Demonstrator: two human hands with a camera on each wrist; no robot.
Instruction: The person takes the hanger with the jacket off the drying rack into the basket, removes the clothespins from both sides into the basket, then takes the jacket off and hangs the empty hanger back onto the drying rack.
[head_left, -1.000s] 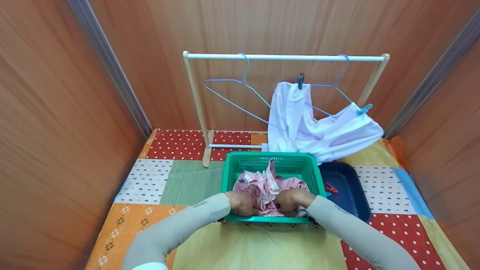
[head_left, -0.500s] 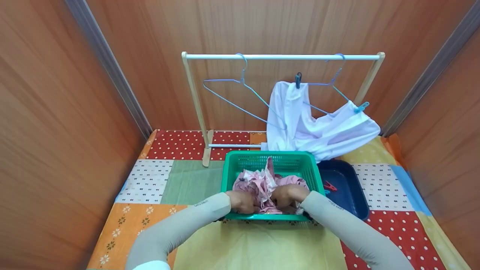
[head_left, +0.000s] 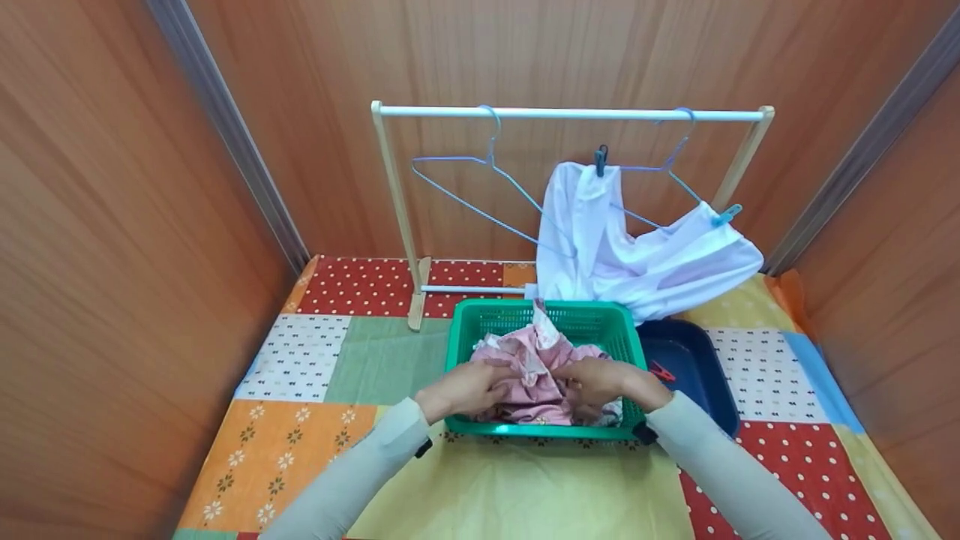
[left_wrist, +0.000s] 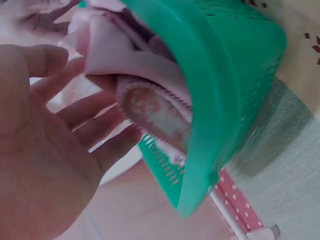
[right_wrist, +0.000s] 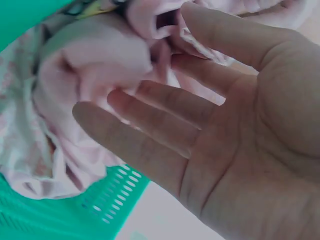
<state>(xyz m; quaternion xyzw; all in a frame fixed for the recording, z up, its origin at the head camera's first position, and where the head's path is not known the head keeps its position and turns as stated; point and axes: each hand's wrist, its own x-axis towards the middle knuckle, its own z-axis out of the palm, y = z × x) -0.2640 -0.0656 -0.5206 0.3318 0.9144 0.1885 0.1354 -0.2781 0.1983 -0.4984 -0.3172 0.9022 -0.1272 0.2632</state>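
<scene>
Crumpled pink and white patterned cloth (head_left: 531, 364) lies inside the green, rectangular, perforated plastic basket (head_left: 540, 431). The bare left hand (head_left: 474, 386) is at the cloth's eight o'clock, the right hand (head_left: 606, 381) at its four o'clock; in both wrist views the fingers are spread wide and nearly straight. Exact fingertip contact cannot be told. At the basket's three o'clock: a dark blue plastic tray (head_left: 701, 386) with a red clip (head_left: 661, 371). At one o'clock: a white cloth garment (head_left: 645, 270), clipped to a hanger. At eleven o'clock: a bare blue wire hanger (head_left: 491, 159).
</scene>
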